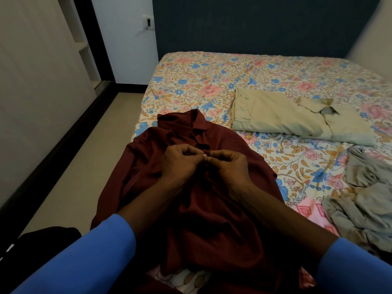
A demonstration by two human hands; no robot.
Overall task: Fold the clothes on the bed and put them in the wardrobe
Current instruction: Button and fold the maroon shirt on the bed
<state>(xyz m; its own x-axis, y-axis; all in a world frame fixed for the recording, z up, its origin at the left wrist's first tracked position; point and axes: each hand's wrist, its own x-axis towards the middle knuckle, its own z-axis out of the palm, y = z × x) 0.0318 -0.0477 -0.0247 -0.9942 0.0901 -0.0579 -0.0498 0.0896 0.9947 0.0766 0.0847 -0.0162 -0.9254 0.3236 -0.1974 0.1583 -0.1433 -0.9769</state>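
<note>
- The maroon shirt (191, 194) lies front up across the near edge of the bed (201, 77). Its collar (198, 126) points to 12 o'clock and its lower part hangs toward 6 o'clock.
- The left hand (180, 164) rests on the shirt's chest with its fingers curled. Thumb and forefinger pinch the front strip of cloth just below the collar.
- The right hand (230, 166) comes in from the 3 o'clock side, fingers curled likewise, and pinches the same strip. The fingertips of the two hands touch at the middle (what lies between them is too small to tell).
- The forearms enter from 7 and 5 o'clock, each in a blue sleeve (84, 262).
- A beige shirt (275, 117) lies folded flat on the bed at 2 o'clock from the maroon shirt, apart from it, with its collar toward 3 o'clock.
- A grey garment (364, 200) lies crumpled at 4 o'clock, near the right edge of the view and just below the beige shirt.
- The bed carries a sheet printed with pink and blue flowers.
- A dark headboard (254, 24) stands at 12 o'clock.
- Pale floor (84, 155) runs along the bed at 9 o'clock, a pale panel (31, 81) rises at 10 o'clock, and a socket (147, 22) sits on the wall at 11 o'clock.
- A dark cloth (42, 236) shows at 8 o'clock, beside the left sleeve
</note>
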